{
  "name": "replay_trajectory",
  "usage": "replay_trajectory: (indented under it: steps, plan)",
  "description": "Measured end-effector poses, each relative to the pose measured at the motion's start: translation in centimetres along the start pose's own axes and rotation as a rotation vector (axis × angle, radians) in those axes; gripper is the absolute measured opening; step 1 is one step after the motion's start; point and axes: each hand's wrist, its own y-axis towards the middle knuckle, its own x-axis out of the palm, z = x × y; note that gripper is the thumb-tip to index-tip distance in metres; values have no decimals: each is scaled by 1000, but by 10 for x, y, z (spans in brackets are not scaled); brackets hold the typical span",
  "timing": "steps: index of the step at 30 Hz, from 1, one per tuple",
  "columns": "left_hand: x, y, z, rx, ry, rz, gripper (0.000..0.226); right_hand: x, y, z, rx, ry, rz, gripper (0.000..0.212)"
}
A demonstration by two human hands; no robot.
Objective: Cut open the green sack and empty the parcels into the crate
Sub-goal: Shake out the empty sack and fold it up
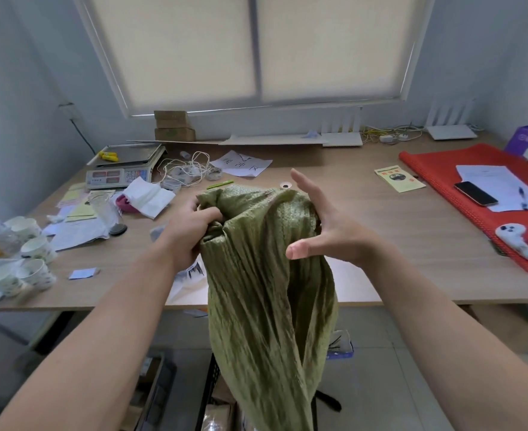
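Observation:
The green woven sack [265,290] hangs limp in front of me, from table height down past the table's front edge. My left hand [191,231] is clenched on a bunched fold at its top left. Against the sack's upper right side rests my right hand [318,225], fingers spread, not gripping. Under the sack, at the bottom of the view, stands a black slotted crate [208,390] with brownish parcels [216,418] partly visible inside. The sack covers most of the crate.
The wooden table [365,244] carries a scale [122,169], paper cups [32,262], papers, white cords and a green pen [220,184] on the left. A red mat [436,178] with a phone [475,193] and papers lies at the right. Boxes sit on the floor at lower left.

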Motion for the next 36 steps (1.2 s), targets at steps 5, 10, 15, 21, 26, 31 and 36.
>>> replay_trajectory:
  steps: [5,10,15,21,26,31,36]
  plan:
    - [1,3,0,-139,-3,62,9,4,3,7,-63,-112,160,102]
    - [-9,-3,0,-201,23,-95,58,6,10,14,-35,-101,292,67]
    - [-11,-11,-9,113,78,-312,144,4,13,8,-6,-58,310,69]
    - [-12,-6,-18,262,231,-212,108,-1,10,5,67,247,285,68]
    - [-12,-2,-11,258,181,-153,65,2,9,7,173,495,249,66]
    - [-10,-1,-5,108,55,-46,30,5,3,5,84,184,140,110]
    - [-8,-4,-1,-48,-12,-23,12,7,3,6,-11,181,83,120]
